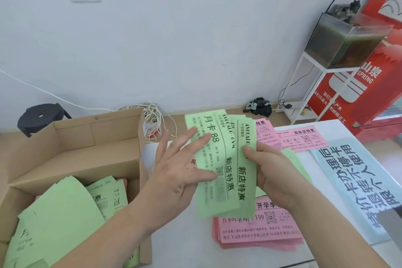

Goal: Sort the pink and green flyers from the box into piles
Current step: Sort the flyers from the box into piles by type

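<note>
Fan of green flyers (226, 159): held in the air between the box and the table's piles, printed side toward the camera, sheets splayed apart.
Right hand (276, 176): curled round the right edge of the fan of green flyers, thumb pressed on the front sheet.
Left hand (178, 169): fingers straight and spread, fingertips lying on the fan's left sheets; it grasps nothing.
Box (87, 148): brown cardboard, flaps open, at the left; loose green flyers (65, 213) lie inside, a pink edge showing among them.
Pink pile (261, 230): on the white table (369, 132), just below the fan, its top part covered by it.
Green pile (292, 159): on the table behind the right hand, mostly hidden by it.
Far pink flyers (302, 139): flat near the table's back edge, partly behind the fan.
Pale blue sheet (359, 180): large dark characters, at the table's right.
Floor behind: black stool (41, 117), tangle of white cable (152, 115), dark cloth heap (261, 106) by the wall.
Right corner: murky fish tank (343, 43) on a white stand (309, 93), red cabinet (369, 98) beside it.
</note>
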Available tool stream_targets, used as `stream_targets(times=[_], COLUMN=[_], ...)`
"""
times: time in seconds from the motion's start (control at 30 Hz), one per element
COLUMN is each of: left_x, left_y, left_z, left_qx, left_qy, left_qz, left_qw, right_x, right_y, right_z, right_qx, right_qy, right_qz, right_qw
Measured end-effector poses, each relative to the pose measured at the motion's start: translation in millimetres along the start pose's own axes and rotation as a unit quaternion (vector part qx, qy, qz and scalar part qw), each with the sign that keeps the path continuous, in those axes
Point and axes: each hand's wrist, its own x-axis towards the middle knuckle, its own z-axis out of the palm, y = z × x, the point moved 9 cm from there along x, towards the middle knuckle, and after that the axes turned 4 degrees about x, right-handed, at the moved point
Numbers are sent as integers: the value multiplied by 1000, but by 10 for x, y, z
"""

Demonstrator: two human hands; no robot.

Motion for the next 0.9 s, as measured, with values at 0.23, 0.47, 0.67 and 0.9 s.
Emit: stream_targets(times=[0.23, 0.47, 0.67, 0.9], left_x=[-171, -444, -581, -888], left_y=[-219, -549, -292, -124], left_z=[189, 36, 718, 1176], left_qx=[-39, -198, -345, -492], left_qy=[-32, 77, -90, -108], left_qz=[-78, -366, -489, -586], left_qw=[996, 906, 796, 635], right_x=[-5, -21, -190, -121], right_y=[-63, -90, 219, 348], right_z=[176, 239, 394, -264], right_qx=[-48, -97, -276, -563], right_qy=[-30, -32, -90, -69], right_qz=[-42, -71, -37, 31], right_qw=[997, 992, 956, 823])
